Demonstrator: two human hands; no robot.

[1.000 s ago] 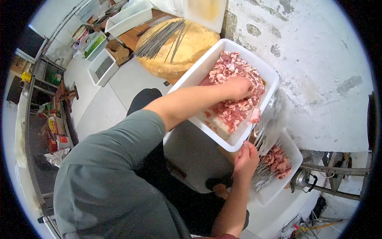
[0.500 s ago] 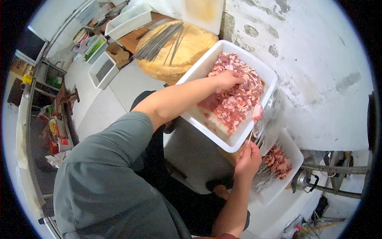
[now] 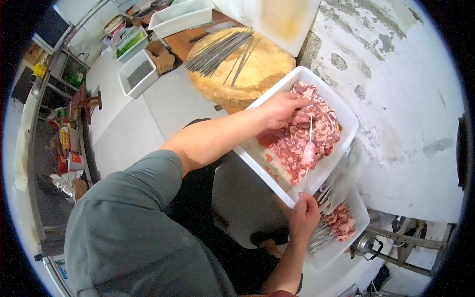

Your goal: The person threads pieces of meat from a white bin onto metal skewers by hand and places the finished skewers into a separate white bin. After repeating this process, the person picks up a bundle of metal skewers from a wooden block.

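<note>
A white plastic tub (image 3: 324,79) holds a heap of raw meat pieces (image 3: 324,128) with some pale fat. Over the heap, my left hand (image 3: 282,111) is closed, thumb and fingers pinching a piece of meat, partly hidden by the fingers. My right hand (image 3: 304,215), by the tub's near rim, grips the lower end of a thin metal skewer (image 3: 311,129). Meat is threaded partway along this skewer (image 3: 309,152), whose bare upper end points to my left fingertips. Below the tub, a second white tray (image 3: 358,205) contains loaded skewers (image 3: 341,222).
A round wooden chopping block (image 3: 272,64) carries a bundle of flat metal skewers (image 3: 217,52). Beyond are white bins (image 3: 180,17) and a cardboard box (image 3: 161,55). A stained wall (image 3: 396,99) borders the right side. Lower right stand a metal pot (image 3: 366,243) and a rack (image 3: 410,240).
The skewer has moved from the tub's rim to over the meat, its tip now by my left fingers. My left hand has lifted a piece from the heap. The whole view has shifted slightly.
</note>
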